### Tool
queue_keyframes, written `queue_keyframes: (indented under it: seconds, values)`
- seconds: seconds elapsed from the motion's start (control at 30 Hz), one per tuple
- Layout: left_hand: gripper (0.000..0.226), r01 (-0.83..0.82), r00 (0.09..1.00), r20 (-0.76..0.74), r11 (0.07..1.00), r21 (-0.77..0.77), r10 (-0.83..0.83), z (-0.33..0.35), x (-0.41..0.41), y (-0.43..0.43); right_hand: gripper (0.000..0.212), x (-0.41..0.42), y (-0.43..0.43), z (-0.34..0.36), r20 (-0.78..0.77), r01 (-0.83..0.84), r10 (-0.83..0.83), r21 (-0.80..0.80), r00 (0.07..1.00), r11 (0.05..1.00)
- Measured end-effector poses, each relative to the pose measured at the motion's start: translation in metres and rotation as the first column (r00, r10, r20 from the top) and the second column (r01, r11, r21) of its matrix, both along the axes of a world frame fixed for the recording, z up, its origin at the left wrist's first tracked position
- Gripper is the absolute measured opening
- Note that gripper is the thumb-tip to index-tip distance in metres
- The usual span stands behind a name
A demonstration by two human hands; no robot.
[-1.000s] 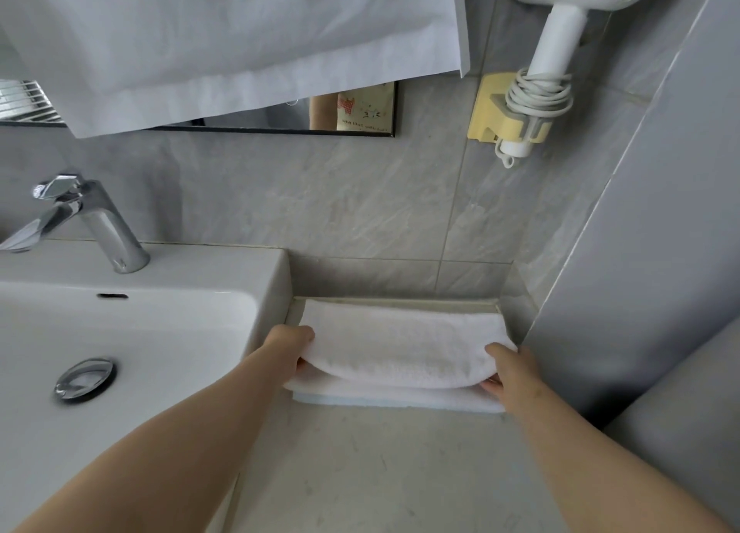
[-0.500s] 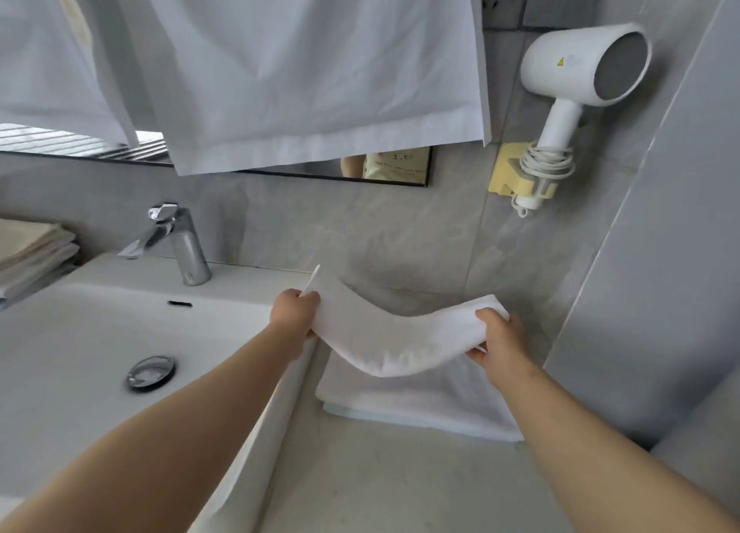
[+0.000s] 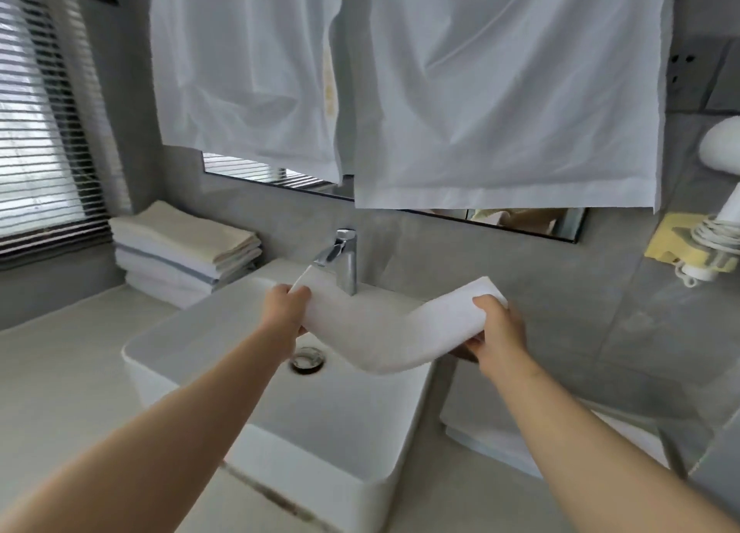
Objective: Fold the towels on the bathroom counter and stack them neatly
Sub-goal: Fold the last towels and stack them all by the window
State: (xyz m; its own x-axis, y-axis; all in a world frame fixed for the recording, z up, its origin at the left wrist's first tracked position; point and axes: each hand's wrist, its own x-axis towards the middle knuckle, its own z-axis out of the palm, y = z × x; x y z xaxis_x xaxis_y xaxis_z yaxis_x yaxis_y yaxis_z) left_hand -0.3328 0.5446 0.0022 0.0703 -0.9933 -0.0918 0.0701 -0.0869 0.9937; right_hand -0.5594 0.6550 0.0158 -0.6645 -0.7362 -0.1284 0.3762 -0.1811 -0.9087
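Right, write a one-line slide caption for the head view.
Left hand and right hand hold a folded white towel above the sink.

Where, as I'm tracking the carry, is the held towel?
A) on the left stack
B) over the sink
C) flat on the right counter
B: the left hand and right hand hold the towel sagging in mid-air above the sink.
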Motion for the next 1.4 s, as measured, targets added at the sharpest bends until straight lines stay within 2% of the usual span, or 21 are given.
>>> queue_keyframes:
  seconds: [0.13,0.27,0.33,0.53,0.7,1.0,1.1,1.23,1.4]
  values:
    - [0.010,-0.095,0.995,-0.033,0.995,-0.029,0.095,0.009,0.089,-0.011,0.024,0.078,-0.033,0.010,-0.013,-0.102,0.102,-0.018,0.995,0.995]
    - [0.013,-0.178,0.984,0.024,0.984,-0.030,0.179,0.010,0.184,-0.029,0.026,0.161,-0.065,0.008,-0.012,-0.186,0.186,0.010,0.982,0.983]
    - [0.006,-0.199,0.979,0.045,0.979,-0.044,0.201,0.009,0.231,-0.038,0.027,0.201,-0.081,0.005,-0.011,-0.210,0.210,0.027,0.978,0.977]
    - [0.020,-0.232,0.971,0.039,0.972,-0.044,0.234,0.005,0.346,-0.062,0.022,0.307,-0.125,-0.008,0.044,-0.266,0.263,0.101,0.964,0.959]
    - [0.008,-0.275,0.961,0.025,0.961,-0.034,0.275,0.008,0.417,-0.091,0.032,0.369,-0.166,-0.002,0.008,-0.280,0.281,0.109,0.960,0.954]
    - [0.011,-0.299,0.954,-0.039,0.952,-0.066,0.297,0.027,0.468,-0.193,0.028,0.423,-0.277,0.015,0.009,-0.265,0.264,0.029,0.964,0.964]
    - [0.008,-0.292,0.955,0.014,0.950,-0.111,0.295,0.032,0.473,-0.244,0.031,0.425,-0.321,0.021,0.065,-0.226,0.227,-0.021,0.972,0.974]
    - [0.014,-0.272,0.958,0.058,0.956,-0.108,0.280,0.042,0.476,-0.304,0.044,0.424,-0.369,0.022,0.099,-0.197,0.197,-0.015,0.975,0.980]
    - [0.011,-0.208,0.971,0.097,0.971,-0.117,0.219,0.052,0.470,-0.370,0.038,0.417,-0.408,0.029,0.103,-0.134,0.139,-0.055,0.985,0.989]
